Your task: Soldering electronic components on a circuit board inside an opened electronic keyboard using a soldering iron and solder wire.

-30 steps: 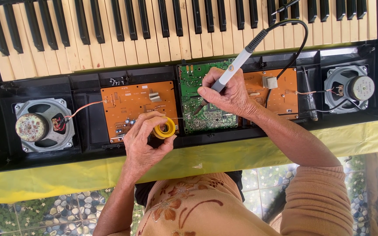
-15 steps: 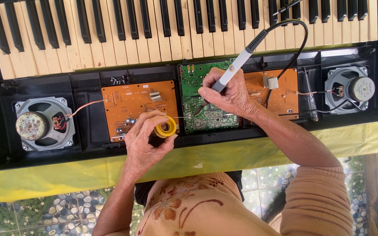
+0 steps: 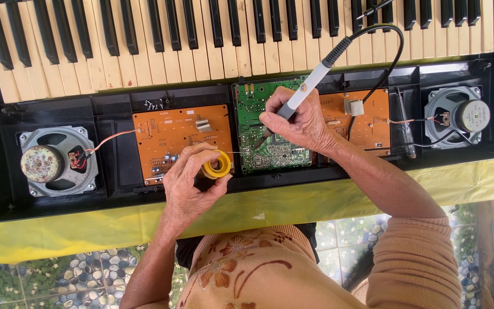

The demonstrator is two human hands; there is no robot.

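Opened electronic keyboard lies across the bench, black case, keys along the far edge, inner bay exposed. Yellow cloth covers the bench under it; near edge of the cloth hangs toward a pebble-patterned floor.

In the bay, left to right: round speaker, orange circuit board, green circuit board, second orange board partly hidden by the right hand, second speaker. Thin wires run from each speaker to the nearest orange board. Small screwdriver lies between the right orange board and the right speaker.

Right hand: grip closed pen-style on a soldering iron, tip down on the green board, black cord looping away over the keys.

Left hand: fingers closed around a yellow solder spool, held at the near edge of the left orange board. Fine strand of solder runs from the spool toward the iron tip.
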